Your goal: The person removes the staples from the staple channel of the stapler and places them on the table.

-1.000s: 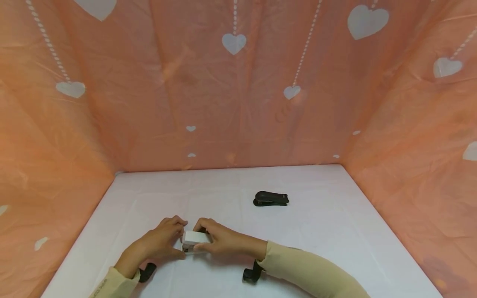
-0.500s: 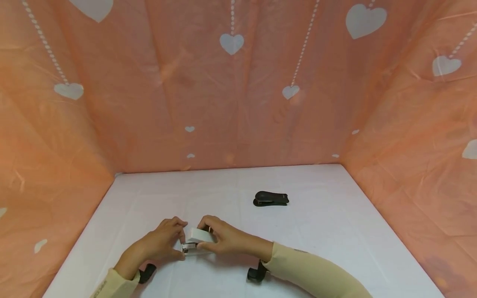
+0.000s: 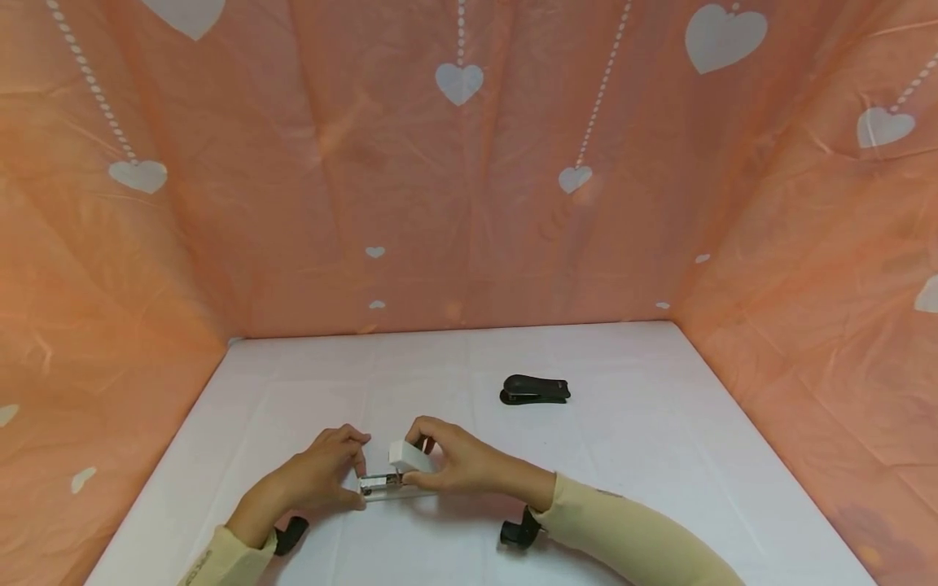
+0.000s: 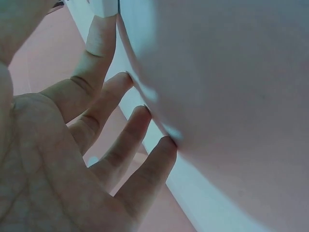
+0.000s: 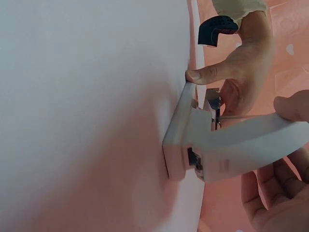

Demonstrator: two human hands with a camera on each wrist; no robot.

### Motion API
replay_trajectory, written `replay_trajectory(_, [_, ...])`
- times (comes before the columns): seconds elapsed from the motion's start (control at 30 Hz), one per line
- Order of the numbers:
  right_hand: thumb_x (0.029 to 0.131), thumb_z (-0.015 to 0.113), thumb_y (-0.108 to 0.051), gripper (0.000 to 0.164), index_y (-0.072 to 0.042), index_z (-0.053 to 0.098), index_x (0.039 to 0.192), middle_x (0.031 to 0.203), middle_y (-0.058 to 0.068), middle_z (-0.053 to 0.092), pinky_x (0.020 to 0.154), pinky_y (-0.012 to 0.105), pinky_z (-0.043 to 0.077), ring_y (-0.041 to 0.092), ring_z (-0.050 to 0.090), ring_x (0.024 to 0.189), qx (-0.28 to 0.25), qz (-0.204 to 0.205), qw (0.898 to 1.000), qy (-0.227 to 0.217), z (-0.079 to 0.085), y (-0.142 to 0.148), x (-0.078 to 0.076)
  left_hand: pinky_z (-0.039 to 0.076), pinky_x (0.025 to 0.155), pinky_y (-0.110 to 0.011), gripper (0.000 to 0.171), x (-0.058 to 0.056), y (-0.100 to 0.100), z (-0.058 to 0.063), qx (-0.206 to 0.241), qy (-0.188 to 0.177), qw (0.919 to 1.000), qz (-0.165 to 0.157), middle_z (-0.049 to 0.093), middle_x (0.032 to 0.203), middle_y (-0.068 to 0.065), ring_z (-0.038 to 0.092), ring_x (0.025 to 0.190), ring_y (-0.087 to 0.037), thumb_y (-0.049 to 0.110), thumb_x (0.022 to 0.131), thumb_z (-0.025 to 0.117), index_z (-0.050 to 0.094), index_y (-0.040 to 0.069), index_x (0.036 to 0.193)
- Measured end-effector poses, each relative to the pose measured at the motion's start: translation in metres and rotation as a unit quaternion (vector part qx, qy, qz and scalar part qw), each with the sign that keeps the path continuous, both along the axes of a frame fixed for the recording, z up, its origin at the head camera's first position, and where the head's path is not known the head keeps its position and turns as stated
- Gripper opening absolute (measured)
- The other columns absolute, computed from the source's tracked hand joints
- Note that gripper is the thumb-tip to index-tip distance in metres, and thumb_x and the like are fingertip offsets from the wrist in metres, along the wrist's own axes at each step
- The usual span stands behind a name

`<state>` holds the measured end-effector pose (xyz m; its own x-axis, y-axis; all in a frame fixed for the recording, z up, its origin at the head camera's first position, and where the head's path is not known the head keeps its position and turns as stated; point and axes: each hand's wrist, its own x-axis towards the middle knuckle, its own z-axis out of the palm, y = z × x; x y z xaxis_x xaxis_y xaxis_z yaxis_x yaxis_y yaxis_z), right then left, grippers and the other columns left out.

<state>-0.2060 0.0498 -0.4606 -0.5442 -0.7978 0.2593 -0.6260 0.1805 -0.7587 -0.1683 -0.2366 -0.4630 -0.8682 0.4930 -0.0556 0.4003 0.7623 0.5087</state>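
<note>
A white stapler [image 3: 407, 457] sits on the table, its top arm swung up from the base and the metal staple channel exposed. My right hand [image 3: 469, 462] grips the raised top arm between thumb and fingers. At the front end of the base, my left hand [image 3: 315, 472] pinches it with thumb and index finger. In the left wrist view the other fingers [image 4: 154, 159] touch the tabletop, and only a corner of the stapler [image 4: 104, 7] shows. The right wrist view shows the stapler's arm [image 5: 251, 147] tilted well away from its base [image 5: 176, 150].
A black stapler [image 3: 535, 390] lies farther back on the white table [image 3: 623, 456], right of the hands. Orange curtains [image 3: 469, 203] with white hearts enclose the back and both sides. Black wrist cameras [image 3: 520, 533] hang below the sleeves.
My right hand has lifted the stapler's top arm up and to the right, opening it and baring the staple channel. The left hand has stayed on the base's front end.
</note>
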Motion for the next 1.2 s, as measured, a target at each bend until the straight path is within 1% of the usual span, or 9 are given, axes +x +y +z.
replay_trajectory(0.2, [0.093,0.085,-0.010,0.033,-0.015,0.058,0.111,0.112,-0.003,0.065,0.096,0.032,0.055,0.004,0.058,0.103,-0.008,-0.012,1.000,-0.002,0.003,0.009,0.001,0.051,0.093,-0.072,0.039,0.000,0.000,0.001,0.000,-0.003,1.0000,-0.002,0.059,0.146,-0.014,0.045,0.139,-0.050,0.031,0.074,0.099,0.064,0.025,0.089])
replay_trajectory(0.43, [0.092,0.085,-0.011,0.033,-0.017,0.059,0.111,0.109,-0.006,0.067,0.095,0.031,0.055,0.004,0.059,0.102,-0.007,-0.022,1.000,-0.009,0.006,0.018,0.002,0.051,0.091,-0.075,0.038,0.001,0.000,-0.001,0.002,-0.006,1.0000,-0.004,0.058,0.147,-0.015,0.044,0.139,-0.051,0.032,0.075,0.099,0.063,0.026,0.089])
replay_trajectory(0.5, [0.092,0.085,-0.011,0.032,-0.017,0.060,0.110,0.109,-0.006,0.067,0.094,0.031,0.055,0.005,0.059,0.101,-0.009,-0.023,1.000,-0.011,0.006,0.021,0.001,0.051,0.092,-0.074,0.038,0.001,0.000,-0.001,0.001,-0.003,1.0000,-0.006,0.058,0.147,-0.015,0.044,0.139,-0.051,0.032,0.075,0.098,0.063,0.026,0.089])
replay_trajectory(0.63, [0.093,0.084,-0.011,0.031,-0.017,0.060,0.111,0.110,-0.004,0.068,0.095,0.031,0.055,0.011,0.062,0.101,-0.017,-0.020,1.000,0.000,0.006,0.028,-0.001,0.051,0.095,-0.070,0.038,0.001,0.000,0.000,0.002,0.002,0.9999,-0.011,0.059,0.145,-0.016,0.046,0.138,-0.051,0.032,0.076,0.098,0.063,0.025,0.089])
replay_trajectory(0.73, [0.093,0.084,-0.011,0.031,-0.016,0.061,0.112,0.112,-0.004,0.069,0.097,0.030,0.054,0.014,0.063,0.103,-0.020,-0.021,1.000,0.011,0.005,0.035,-0.002,0.050,0.098,-0.069,0.037,0.001,0.000,0.001,0.006,-0.001,0.9999,-0.010,0.059,0.145,-0.016,0.046,0.138,-0.051,0.032,0.077,0.098,0.063,0.025,0.089])
replay_trajectory(0.83, [0.093,0.084,-0.011,0.031,-0.018,0.062,0.114,0.114,-0.005,0.070,0.098,0.030,0.053,0.011,0.063,0.106,-0.018,-0.027,0.999,0.011,0.003,0.043,-0.004,0.050,0.098,-0.069,0.038,0.001,0.000,0.003,0.005,-0.001,0.9999,-0.011,0.059,0.145,-0.016,0.046,0.137,-0.051,0.032,0.077,0.098,0.063,0.024,0.090])
replay_trajectory(1.03, [0.093,0.085,-0.014,0.032,-0.021,0.064,0.116,0.115,-0.010,0.070,0.104,0.034,0.049,0.008,0.061,0.113,0.002,-0.047,0.999,-0.009,0.000,0.060,-0.003,0.051,0.096,-0.070,0.039,0.003,0.000,0.003,-0.004,-0.008,1.0000,0.001,0.058,0.147,-0.015,0.044,0.140,-0.050,0.033,0.076,0.098,0.062,0.025,0.090])
replay_trajectory(1.1, [0.094,0.084,-0.014,0.031,-0.021,0.064,0.116,0.114,-0.010,0.070,0.105,0.034,0.049,0.008,0.062,0.112,0.005,-0.048,0.999,-0.014,-0.001,0.065,-0.002,0.050,0.098,-0.070,0.039,0.003,0.001,0.003,-0.002,-0.011,0.9999,0.005,0.058,0.147,-0.014,0.043,0.141,-0.050,0.033,0.076,0.098,0.062,0.025,0.090])
replay_trajectory(1.2, [0.093,0.084,-0.012,0.031,-0.019,0.064,0.116,0.111,-0.009,0.071,0.104,0.034,0.051,0.008,0.063,0.108,0.009,-0.046,0.999,-0.017,-0.004,0.072,-0.004,0.049,0.099,-0.070,0.040,0.001,0.001,0.002,0.000,-0.011,0.9999,0.003,0.058,0.147,-0.014,0.043,0.141,-0.051,0.033,0.076,0.098,0.062,0.025,0.090])
